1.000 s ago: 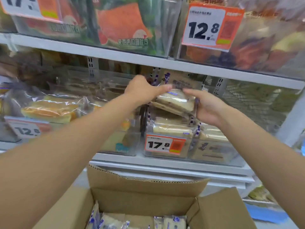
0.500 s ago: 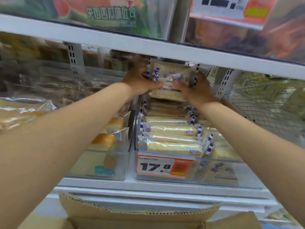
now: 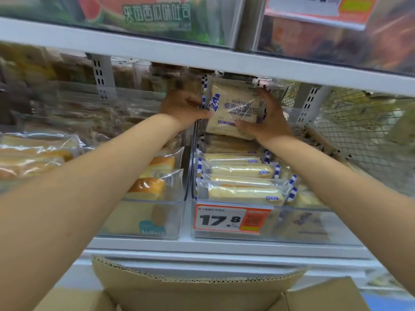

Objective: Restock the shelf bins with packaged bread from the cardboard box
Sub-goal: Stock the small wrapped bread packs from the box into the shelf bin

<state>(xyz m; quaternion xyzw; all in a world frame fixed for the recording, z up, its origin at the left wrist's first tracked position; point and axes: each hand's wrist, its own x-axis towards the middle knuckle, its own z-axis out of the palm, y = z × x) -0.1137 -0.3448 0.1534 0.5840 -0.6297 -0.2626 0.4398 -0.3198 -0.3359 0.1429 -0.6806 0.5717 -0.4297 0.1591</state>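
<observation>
A square packet of bread [image 3: 233,108] in glossy, crinkled clear film, with a pale crumb, blue print and blue-and-white checked edges, is held upright over the far end of a rigid clear plastic bin [image 3: 280,234], at 12 o'clock from the corrugated cardboard box [image 3: 202,288]. The left hand [image 3: 182,108] pinches its 9 o'clock edge and the right hand [image 3: 267,122] grips its 3 o'clock edge. Below, the bin holds a row of like packets behind an orange 17.8 price tag [image 3: 231,218]. The neighbouring bin [image 3: 125,223] at 9 o'clock holds golden loaves [image 3: 148,187].
</observation>
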